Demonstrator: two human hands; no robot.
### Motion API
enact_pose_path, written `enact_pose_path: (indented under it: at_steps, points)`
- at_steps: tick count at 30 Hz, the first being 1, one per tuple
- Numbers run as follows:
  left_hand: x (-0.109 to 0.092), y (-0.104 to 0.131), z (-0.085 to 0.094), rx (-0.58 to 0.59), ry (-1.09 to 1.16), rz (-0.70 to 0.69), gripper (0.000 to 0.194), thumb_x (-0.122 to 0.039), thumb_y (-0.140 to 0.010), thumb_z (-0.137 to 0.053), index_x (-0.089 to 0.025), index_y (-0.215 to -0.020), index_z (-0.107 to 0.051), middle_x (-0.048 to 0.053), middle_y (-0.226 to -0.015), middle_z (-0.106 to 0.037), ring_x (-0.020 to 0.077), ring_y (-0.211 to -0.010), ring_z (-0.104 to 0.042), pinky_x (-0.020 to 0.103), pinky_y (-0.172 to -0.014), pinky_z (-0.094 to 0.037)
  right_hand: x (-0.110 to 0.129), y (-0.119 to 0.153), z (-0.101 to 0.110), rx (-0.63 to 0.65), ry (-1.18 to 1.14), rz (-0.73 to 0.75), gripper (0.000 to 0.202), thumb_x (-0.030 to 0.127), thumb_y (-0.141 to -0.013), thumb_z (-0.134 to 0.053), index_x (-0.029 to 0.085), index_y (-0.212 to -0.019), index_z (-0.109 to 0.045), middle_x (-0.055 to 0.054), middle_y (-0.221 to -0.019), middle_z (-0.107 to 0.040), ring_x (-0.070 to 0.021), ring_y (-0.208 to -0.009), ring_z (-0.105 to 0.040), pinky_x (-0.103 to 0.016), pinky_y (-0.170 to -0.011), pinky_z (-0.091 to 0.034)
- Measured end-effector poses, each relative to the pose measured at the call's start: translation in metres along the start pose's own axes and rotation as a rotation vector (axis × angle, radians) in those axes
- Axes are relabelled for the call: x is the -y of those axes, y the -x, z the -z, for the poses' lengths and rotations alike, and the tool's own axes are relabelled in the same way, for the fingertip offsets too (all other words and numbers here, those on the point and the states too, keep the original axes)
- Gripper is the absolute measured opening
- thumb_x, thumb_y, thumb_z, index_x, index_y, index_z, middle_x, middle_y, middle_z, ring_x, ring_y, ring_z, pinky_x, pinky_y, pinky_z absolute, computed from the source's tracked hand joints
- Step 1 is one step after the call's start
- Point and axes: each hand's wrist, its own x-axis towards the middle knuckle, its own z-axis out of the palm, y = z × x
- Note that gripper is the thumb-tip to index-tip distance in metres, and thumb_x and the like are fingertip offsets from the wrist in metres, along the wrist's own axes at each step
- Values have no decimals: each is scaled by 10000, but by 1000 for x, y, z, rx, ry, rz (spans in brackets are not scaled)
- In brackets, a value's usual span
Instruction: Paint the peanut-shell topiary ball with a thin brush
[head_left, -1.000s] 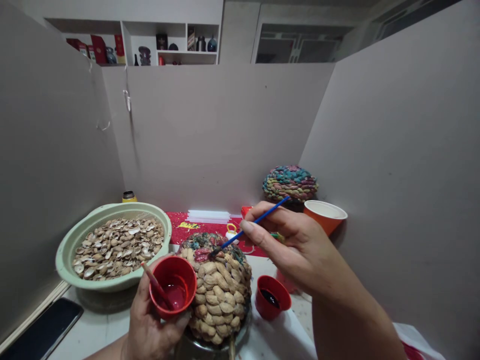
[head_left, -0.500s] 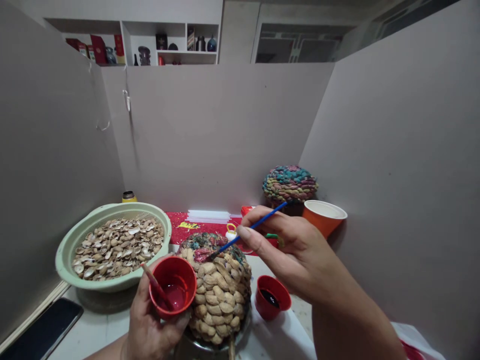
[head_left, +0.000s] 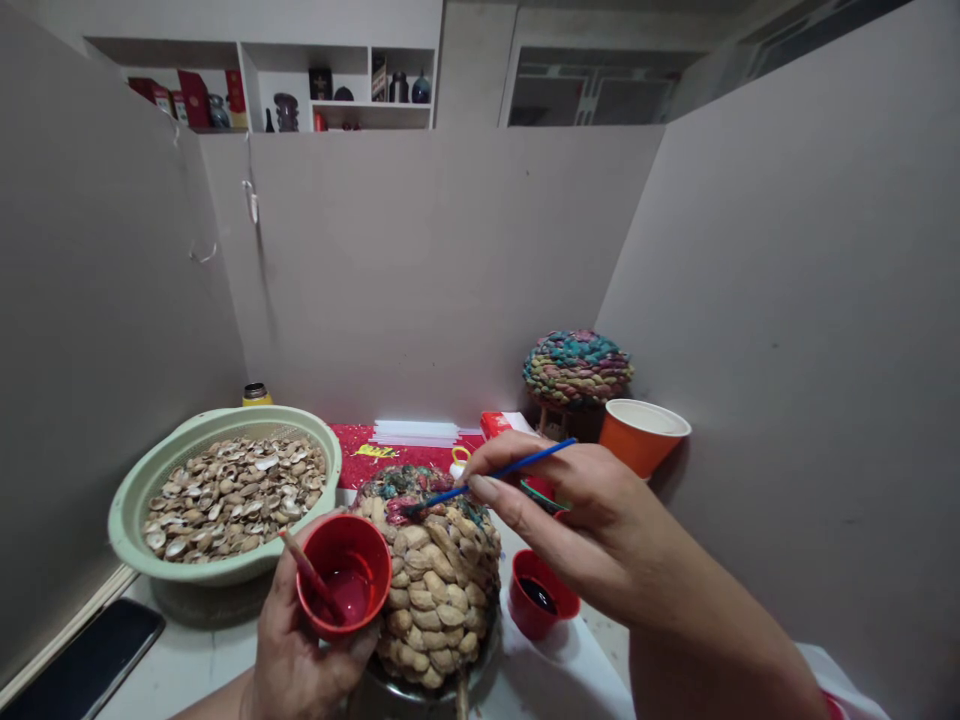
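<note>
A rounded form covered in peanut shells (head_left: 435,590) stands at the centre front; its top has red and teal paint, its front is plain tan. My right hand (head_left: 555,500) pinches a blue brush (head_left: 525,462), whose dark tip touches the red-painted shells near the top. My left hand (head_left: 300,640) is wrapped round a red cup (head_left: 345,575) with red liquid and a stick inside, beside the form's left side. Another red cup (head_left: 541,595), holding dark liquid, sits on the table to the right, below my right hand.
A green basin (head_left: 124,530) of loose shells and a black phone (head_left: 94,660) lie at left. Behind are white sticks (head_left: 416,430) on red material, a painted shell form (head_left: 577,368) and an orange bucket (head_left: 637,445). Grey panels enclose the table.
My right hand has shifted slightly left and down, and the brush now lies flatter, its tip a little further left on the red patch. My left hand keeps its hold.
</note>
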Motion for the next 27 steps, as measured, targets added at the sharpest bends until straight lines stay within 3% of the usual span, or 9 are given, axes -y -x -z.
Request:
enact_pose_path:
  at_steps: [4, 8, 13, 18, 22, 27]
  points:
    - [-1, 0, 2, 52, -26, -94, 602, -241, -684, -898, -406, -1211, -659, -79, -1075, -837, 184, -887, -820, 200, -787, -643, 1, 7, 8, 7, 2, -15, 126, 173, -975, -564, 228, -933, -670, -2, -898, -759, -131, -787, -714, -215, -708, -542]
    - [8, 3, 11, 80, -58, -62, 571, -207, -734, -863, -331, -1242, -633, -5, -1119, -822, 216, -995, -803, 256, -873, -639, 2, 9, 6, -42, 15, 19, 122, 154, -964, -579, 236, -997, -663, 5, -925, -765, -121, -793, -722, -211, -731, -550]
    - [14, 4, 16, 31, -87, -25, 544, -192, -684, -888, -279, -1172, -665, 29, -1077, -831, 259, -965, -809, 315, -856, -666, 1, 6, -2, -2, 23, 57, 131, 161, -965, -580, 231, -1041, -661, -22, -948, -773, -156, -875, -739, -262, -830, -577]
    - [12, 5, 15, 53, -5, 54, 532, -206, -653, -907, -262, -1128, -672, 41, -1053, -832, 279, -951, -811, 333, -835, -677, 3, 8, 10, -32, 3, 9, 127, 169, -949, -585, 230, -984, -691, -24, -895, -778, -157, -781, -743, -247, -710, -587]
    - [11, 4, 12, 30, 57, 64, 532, -178, -668, -901, -322, -1124, -668, -28, -1029, -829, 215, -936, -810, 265, -845, -657, 5, 10, 21, -123, -67, -39, 129, 157, -933, -609, 243, -935, -705, 4, -810, -755, -136, -670, -721, -230, -625, -578]
    - [10, 5, 12, 8, -38, 67, 535, -244, -655, -901, -303, -1134, -670, 36, -1099, -811, 301, -1017, -788, 420, -907, -659, 2, 11, 21, -211, -125, -30, 117, 166, -912, -663, 267, -925, -719, 9, -824, -766, -165, -778, -756, -267, -730, -608]
